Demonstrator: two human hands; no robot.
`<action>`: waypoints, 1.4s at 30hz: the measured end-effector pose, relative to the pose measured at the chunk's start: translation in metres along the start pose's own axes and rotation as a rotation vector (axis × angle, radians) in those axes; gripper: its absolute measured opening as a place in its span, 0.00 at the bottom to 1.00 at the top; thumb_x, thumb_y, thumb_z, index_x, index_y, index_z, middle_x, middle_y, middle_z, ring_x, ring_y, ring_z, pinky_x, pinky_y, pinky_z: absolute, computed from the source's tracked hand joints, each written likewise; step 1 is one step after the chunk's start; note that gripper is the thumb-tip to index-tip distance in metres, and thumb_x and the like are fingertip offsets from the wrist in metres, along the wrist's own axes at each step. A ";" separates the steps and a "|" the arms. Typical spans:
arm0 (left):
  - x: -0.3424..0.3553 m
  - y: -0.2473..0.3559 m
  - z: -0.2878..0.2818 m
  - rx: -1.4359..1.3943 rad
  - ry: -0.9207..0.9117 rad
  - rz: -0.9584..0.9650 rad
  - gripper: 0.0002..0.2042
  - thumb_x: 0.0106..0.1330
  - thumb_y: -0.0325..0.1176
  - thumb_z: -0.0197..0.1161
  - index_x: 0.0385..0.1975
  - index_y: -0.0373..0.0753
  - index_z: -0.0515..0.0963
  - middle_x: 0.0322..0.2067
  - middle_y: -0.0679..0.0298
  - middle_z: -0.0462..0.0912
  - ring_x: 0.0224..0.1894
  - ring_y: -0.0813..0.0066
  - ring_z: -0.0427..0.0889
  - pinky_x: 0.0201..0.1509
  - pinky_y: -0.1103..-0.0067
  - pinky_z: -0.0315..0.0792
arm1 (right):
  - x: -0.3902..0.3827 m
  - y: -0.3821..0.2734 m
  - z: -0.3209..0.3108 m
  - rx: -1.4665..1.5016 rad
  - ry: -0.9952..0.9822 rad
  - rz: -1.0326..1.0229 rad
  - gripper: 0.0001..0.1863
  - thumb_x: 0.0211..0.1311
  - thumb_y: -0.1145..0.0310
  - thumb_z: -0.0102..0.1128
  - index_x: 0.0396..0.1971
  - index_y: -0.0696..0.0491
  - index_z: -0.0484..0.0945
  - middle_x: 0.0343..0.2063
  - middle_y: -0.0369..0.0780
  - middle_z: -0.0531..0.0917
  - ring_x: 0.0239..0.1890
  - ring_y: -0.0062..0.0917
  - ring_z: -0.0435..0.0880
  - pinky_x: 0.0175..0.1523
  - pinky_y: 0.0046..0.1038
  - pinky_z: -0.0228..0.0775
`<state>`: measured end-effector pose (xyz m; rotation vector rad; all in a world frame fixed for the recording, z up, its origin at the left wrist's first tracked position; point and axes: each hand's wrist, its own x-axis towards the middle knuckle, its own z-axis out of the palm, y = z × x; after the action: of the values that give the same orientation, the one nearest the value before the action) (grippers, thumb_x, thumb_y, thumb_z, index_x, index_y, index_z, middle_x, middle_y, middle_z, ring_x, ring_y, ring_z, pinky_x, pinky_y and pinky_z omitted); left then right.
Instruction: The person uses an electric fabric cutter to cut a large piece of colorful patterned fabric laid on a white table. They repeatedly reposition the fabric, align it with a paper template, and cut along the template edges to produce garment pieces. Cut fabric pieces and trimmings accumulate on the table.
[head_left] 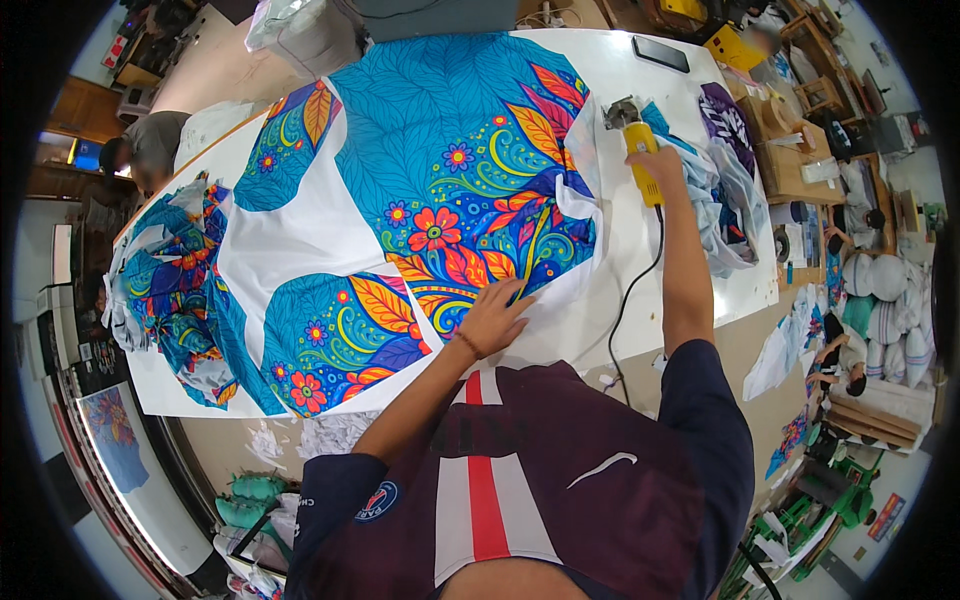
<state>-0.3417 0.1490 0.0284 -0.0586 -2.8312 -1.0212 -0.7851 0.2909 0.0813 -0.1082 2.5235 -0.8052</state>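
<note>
White table: spans the view's middle [615, 240].
Teal floral fabric [440, 180]: spread on the table, mostly toward 12 o'clock.
Crumpled floral heap [175, 295]: 9 o'clock, on the table.
Pale cloth pile [718, 215]: 2 o'clock, beside the right forearm.
Yellow corded cutter [641, 165]: 2 o'clock, off the fabric's edge.
Left hand [494, 318]: centre, open, fingers spread on the fabric's near edge.
Right hand [660, 168]: 2 o'clock, gripping the cutter.
Dark phone [660, 54]: 1 o'clock.
</note>
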 end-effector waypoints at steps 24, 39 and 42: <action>-0.259 -0.028 -0.066 0.337 0.029 -1.102 0.67 0.43 0.82 0.67 0.83 0.55 0.47 0.82 0.46 0.30 0.80 0.27 0.24 0.71 0.26 0.28 | -0.204 0.122 0.121 0.830 -0.062 -0.315 0.25 0.55 0.78 0.70 0.54 0.61 0.75 0.42 0.44 0.87 0.39 0.29 0.88 0.41 0.31 0.84; -0.271 0.022 -0.043 0.159 -0.015 -1.160 0.70 0.44 0.83 0.66 0.83 0.50 0.42 0.80 0.36 0.27 0.78 0.23 0.18 0.67 0.23 0.23 | -0.238 0.146 0.098 0.446 0.284 -0.410 0.28 0.50 0.79 0.75 0.53 0.58 0.75 0.40 0.41 0.84 0.39 0.28 0.86 0.43 0.31 0.81; -0.268 0.020 -0.049 0.164 0.060 -1.104 0.66 0.49 0.80 0.66 0.83 0.48 0.44 0.80 0.35 0.29 0.79 0.24 0.21 0.71 0.27 0.26 | -0.272 0.136 0.094 0.455 0.280 -0.420 0.28 0.49 0.78 0.76 0.53 0.58 0.75 0.40 0.41 0.84 0.38 0.27 0.85 0.42 0.31 0.81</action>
<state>-0.0690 0.1356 0.0416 1.6379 -2.7762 -0.8322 -0.4923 0.4123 0.0532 -0.4044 2.5273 -1.6418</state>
